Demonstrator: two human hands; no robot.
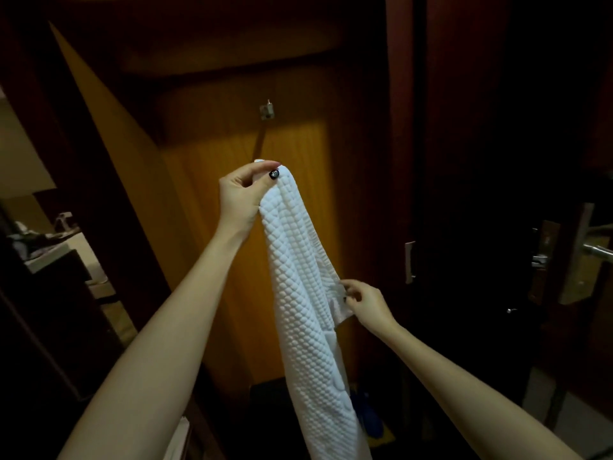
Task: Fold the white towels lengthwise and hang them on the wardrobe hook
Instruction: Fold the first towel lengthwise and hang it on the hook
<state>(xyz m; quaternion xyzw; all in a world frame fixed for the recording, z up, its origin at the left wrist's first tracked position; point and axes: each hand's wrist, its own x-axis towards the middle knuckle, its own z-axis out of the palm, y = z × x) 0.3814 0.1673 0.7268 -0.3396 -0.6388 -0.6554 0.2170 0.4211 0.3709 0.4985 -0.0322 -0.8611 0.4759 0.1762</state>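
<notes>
A white quilted towel (302,277) hangs down in front of me, bunched lengthwise. My left hand (243,197) pinches its top end, raised in front of the wooden wardrobe panel (212,180). My right hand (366,302) pinches the towel's right edge lower down. A small metal hook (267,110) is fixed to the panel above my left hand, bare, a short way from the towel's top.
An open wardrobe door (109,134) angles out on the left. A dark door with a metal handle (410,262) stands to the right, and a room door with a lever handle (593,249) at far right. Blue items (366,416) lie on the wardrobe floor.
</notes>
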